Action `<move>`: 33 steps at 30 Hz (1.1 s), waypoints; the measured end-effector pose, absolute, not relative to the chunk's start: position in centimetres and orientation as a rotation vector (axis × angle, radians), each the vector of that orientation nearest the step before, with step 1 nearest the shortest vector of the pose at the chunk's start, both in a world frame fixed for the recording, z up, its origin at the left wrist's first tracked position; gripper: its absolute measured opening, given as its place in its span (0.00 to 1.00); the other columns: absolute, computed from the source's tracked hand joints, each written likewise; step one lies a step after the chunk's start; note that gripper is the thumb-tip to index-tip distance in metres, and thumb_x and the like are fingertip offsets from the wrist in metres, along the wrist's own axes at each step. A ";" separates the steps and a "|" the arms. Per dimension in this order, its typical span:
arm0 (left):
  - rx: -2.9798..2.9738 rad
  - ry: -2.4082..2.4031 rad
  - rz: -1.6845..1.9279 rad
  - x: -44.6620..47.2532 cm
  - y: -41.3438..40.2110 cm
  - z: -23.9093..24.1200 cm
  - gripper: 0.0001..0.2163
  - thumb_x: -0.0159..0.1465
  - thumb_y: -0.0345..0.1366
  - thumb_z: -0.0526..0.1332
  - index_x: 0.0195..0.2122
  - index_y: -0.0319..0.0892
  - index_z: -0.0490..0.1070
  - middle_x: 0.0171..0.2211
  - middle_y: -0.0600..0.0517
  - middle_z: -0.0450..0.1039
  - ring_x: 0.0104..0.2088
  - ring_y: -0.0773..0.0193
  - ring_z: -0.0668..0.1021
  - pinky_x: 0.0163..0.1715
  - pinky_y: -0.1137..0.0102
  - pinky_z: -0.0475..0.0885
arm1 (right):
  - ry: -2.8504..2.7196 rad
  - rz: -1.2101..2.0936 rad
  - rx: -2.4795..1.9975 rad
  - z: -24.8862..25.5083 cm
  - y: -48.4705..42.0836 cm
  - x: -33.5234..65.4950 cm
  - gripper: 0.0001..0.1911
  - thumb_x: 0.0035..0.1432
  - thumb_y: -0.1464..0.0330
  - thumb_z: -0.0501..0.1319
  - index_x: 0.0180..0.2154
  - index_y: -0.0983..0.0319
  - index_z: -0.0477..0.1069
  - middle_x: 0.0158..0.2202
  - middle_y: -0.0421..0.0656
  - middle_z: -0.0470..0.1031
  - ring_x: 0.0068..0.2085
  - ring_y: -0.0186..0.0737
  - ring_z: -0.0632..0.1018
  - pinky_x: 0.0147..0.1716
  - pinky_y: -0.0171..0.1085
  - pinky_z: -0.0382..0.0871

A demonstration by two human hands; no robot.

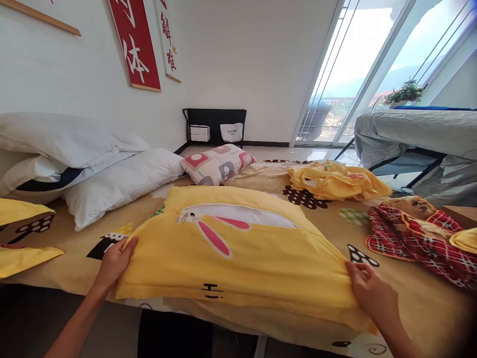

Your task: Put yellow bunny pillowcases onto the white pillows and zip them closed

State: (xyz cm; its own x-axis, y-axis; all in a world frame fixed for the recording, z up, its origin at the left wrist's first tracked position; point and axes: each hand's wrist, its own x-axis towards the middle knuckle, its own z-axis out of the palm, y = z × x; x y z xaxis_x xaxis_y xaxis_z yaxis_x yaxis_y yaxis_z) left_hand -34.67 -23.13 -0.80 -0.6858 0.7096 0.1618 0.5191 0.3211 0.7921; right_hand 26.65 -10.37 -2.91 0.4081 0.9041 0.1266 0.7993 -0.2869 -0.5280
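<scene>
A yellow pillow (276,258) with a white rabbit and pink ears printed on its pillowcase lies flat near the front edge of the bed. My left hand (116,261) pinches its left side edge. On the opposite side, my right hand (372,288) grips the cloth of the right edge between thumb and fingers. Through an opening across the upper part of the case, white fabric (270,220) shows. The word "Hi" is printed close to the near hem.
White pillows (126,179) are piled at the left, near pieces of yellow cloth (26,263). A patterned pillow (218,164) lies at the far end. Crumpled yellow cloth (335,180) and red plaid cloth (421,231) rest on the right. A covered table (417,129) stands beyond.
</scene>
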 end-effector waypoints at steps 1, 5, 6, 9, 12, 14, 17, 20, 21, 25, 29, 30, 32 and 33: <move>1.111 2.365 1.307 -34.9 -23.4 -0.9 0.25 0.54 0.59 0.56 0.37 0.41 0.76 0.35 0.49 0.80 0.38 0.53 0.79 0.31 0.70 0.72 | -1.430 0.228 -2.163 -2.8 -10.6 27.1 0.24 0.49 0.46 0.46 0.31 0.57 0.66 0.25 0.53 0.75 0.33 0.58 0.77 0.34 0.47 0.67; 1.075 2.306 1.279 -35.1 -23.9 -2.1 0.26 0.52 0.61 0.58 0.35 0.41 0.76 0.32 0.50 0.79 0.36 0.53 0.79 0.30 0.70 0.72 | -1.506 0.363 -2.189 -3.4 -11.0 27.8 0.26 0.49 0.44 0.46 0.30 0.57 0.68 0.26 0.52 0.76 0.35 0.59 0.77 0.35 0.47 0.68; 1.081 2.293 1.234 -35.1 -24.0 -2.5 0.26 0.51 0.61 0.58 0.34 0.41 0.76 0.32 0.50 0.79 0.35 0.54 0.79 0.30 0.70 0.72 | -1.524 0.470 -2.186 -3.8 -10.9 28.0 0.27 0.49 0.44 0.46 0.30 0.57 0.69 0.28 0.52 0.77 0.36 0.59 0.78 0.35 0.47 0.68; 1.121 2.279 1.098 -36.0 -24.2 -3.5 0.27 0.50 0.63 0.58 0.31 0.41 0.75 0.31 0.49 0.79 0.32 0.55 0.78 0.28 0.69 0.72 | -1.496 0.871 -2.118 -4.2 -10.3 28.9 0.30 0.49 0.42 0.50 0.31 0.59 0.74 0.34 0.50 0.80 0.41 0.56 0.79 0.37 0.44 0.71; 1.178 2.298 0.985 -37.5 -23.7 -3.4 0.25 0.48 0.61 0.60 0.29 0.42 0.74 0.29 0.49 0.78 0.31 0.55 0.78 0.28 0.69 0.72 | -1.460 1.279 -1.993 -3.5 -9.2 29.5 0.29 0.46 0.41 0.59 0.34 0.60 0.76 0.37 0.48 0.81 0.41 0.54 0.80 0.37 0.42 0.73; 1.184 2.286 0.957 -37.9 -22.7 -2.7 0.24 0.46 0.60 0.62 0.29 0.42 0.74 0.30 0.48 0.79 0.32 0.53 0.79 0.28 0.68 0.72 | -1.402 1.476 -1.893 -2.8 -8.6 28.8 0.28 0.44 0.44 0.65 0.37 0.60 0.75 0.39 0.47 0.81 0.42 0.54 0.80 0.37 0.41 0.75; 1.077 2.113 0.981 -36.6 -20.4 -1.5 0.24 0.48 0.59 0.62 0.30 0.41 0.75 0.33 0.46 0.80 0.37 0.50 0.80 0.30 0.67 0.75 | -1.183 1.663 -1.710 -2.4 -8.2 25.9 0.27 0.40 0.53 0.72 0.41 0.58 0.72 0.43 0.47 0.80 0.43 0.53 0.80 0.39 0.43 0.77; 0.972 1.944 1.023 -34.5 -19.0 -1.3 0.22 0.49 0.55 0.65 0.33 0.40 0.75 0.33 0.45 0.80 0.37 0.49 0.81 0.31 0.66 0.76 | -1.068 1.717 -1.521 -2.8 -8.2 23.4 0.30 0.35 0.60 0.75 0.42 0.59 0.70 0.41 0.49 0.80 0.42 0.55 0.81 0.41 0.45 0.77; 0.937 1.931 1.055 -34.2 -18.9 -1.4 0.22 0.50 0.54 0.65 0.34 0.40 0.75 0.33 0.45 0.80 0.36 0.50 0.81 0.30 0.66 0.76 | -1.066 1.680 -1.508 -2.8 -8.3 23.3 0.30 0.35 0.61 0.74 0.42 0.60 0.70 0.40 0.49 0.80 0.41 0.55 0.81 0.40 0.45 0.77; 0.844 1.947 1.175 -34.9 -19.9 -2.4 0.22 0.54 0.55 0.63 0.37 0.40 0.74 0.33 0.46 0.80 0.32 0.53 0.81 0.28 0.67 0.76 | -1.149 1.488 -1.706 -2.5 -8.8 25.7 0.28 0.38 0.55 0.72 0.41 0.60 0.72 0.35 0.48 0.81 0.36 0.53 0.81 0.32 0.42 0.77; 1.005 2.108 1.186 -35.8 -20.7 -2.7 0.23 0.52 0.59 0.62 0.33 0.41 0.74 0.32 0.48 0.80 0.33 0.53 0.81 0.26 0.70 0.73 | -1.220 1.576 -1.699 -2.4 -9.9 27.7 0.25 0.41 0.50 0.70 0.38 0.59 0.73 0.34 0.48 0.81 0.35 0.52 0.81 0.32 0.40 0.76; 1.046 2.154 1.166 -35.8 -20.7 -2.6 0.23 0.52 0.59 0.61 0.32 0.42 0.74 0.32 0.48 0.80 0.32 0.53 0.80 0.26 0.70 0.73 | -1.230 1.561 -1.718 -2.5 -10.2 27.7 0.25 0.41 0.49 0.70 0.38 0.59 0.73 0.34 0.47 0.81 0.36 0.51 0.81 0.32 0.39 0.76; 1.120 2.256 1.106 -35.6 -20.5 -2.5 0.23 0.53 0.59 0.58 0.29 0.42 0.74 0.30 0.49 0.80 0.32 0.53 0.80 0.26 0.71 0.71 | -1.245 1.510 -1.783 -2.9 -10.8 27.5 0.26 0.42 0.49 0.69 0.38 0.58 0.73 0.35 0.46 0.81 0.38 0.51 0.81 0.32 0.38 0.76; 1.154 2.308 1.072 -35.5 -20.5 -2.5 0.23 0.54 0.59 0.57 0.28 0.42 0.74 0.29 0.49 0.79 0.32 0.54 0.79 0.26 0.71 0.70 | -1.243 1.515 -1.805 -3.0 -11.0 27.4 0.26 0.42 0.48 0.69 0.38 0.59 0.73 0.35 0.46 0.81 0.38 0.51 0.81 0.32 0.38 0.76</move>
